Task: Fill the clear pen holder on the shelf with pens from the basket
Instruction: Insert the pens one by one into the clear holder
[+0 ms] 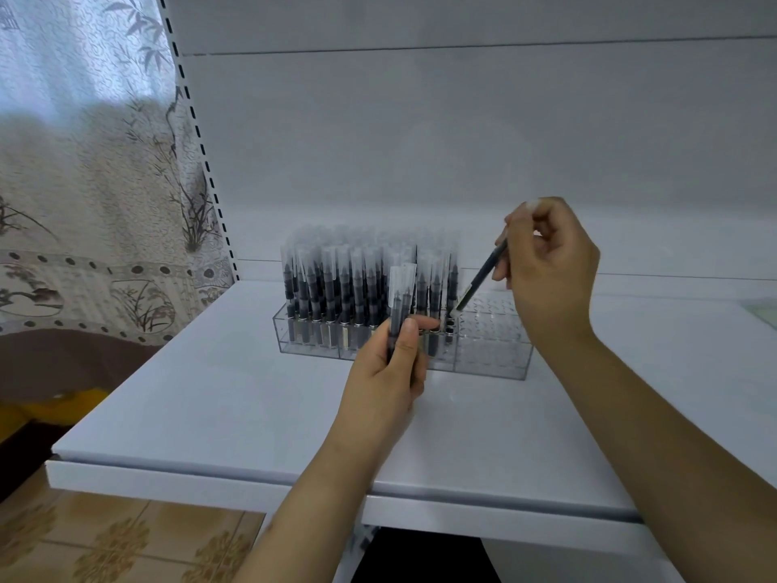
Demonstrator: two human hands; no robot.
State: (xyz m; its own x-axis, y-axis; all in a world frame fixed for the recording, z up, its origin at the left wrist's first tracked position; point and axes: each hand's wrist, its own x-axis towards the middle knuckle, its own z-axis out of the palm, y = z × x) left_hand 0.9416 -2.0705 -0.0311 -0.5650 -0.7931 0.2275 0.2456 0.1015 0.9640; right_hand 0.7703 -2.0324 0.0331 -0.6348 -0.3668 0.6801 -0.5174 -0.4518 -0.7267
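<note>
- Head view, nearest first: two bare forearms reach in from the bottom edge over the front lip of a white shelf (235, 397), with patterned tan floor tiles (113, 540) below at the left.
- The left hand (389, 372) is held upright just in front of the holder, fingers and thumb curled round a small bunch of spare pens (399, 313); their clear caps stick up above the fist, and one finger points toward the holder's front wall.
- The clear pen holder (492, 351) sits on the shelf just beyond that hand, a long transparent box with a grid of round holes in its top.
- Its left and middle parts are packed with upright black pens (336, 288) under clear caps; the right part shows bare holes.
- The right hand (546, 267) hovers above the holder's right end, fingers pinching a single dark pen (479, 279) that slants down and left, its lower tip at or just above a hole beside the last filled row; I cannot tell whether it has entered.
- The hands are apart, each clamped on pens.
- Behind stands the white back panel (420, 119), with a slotted upright (197, 132) at its left.
- Farthest left hangs a bamboo-print curtain (84, 162).
- The basket is out of view.
</note>
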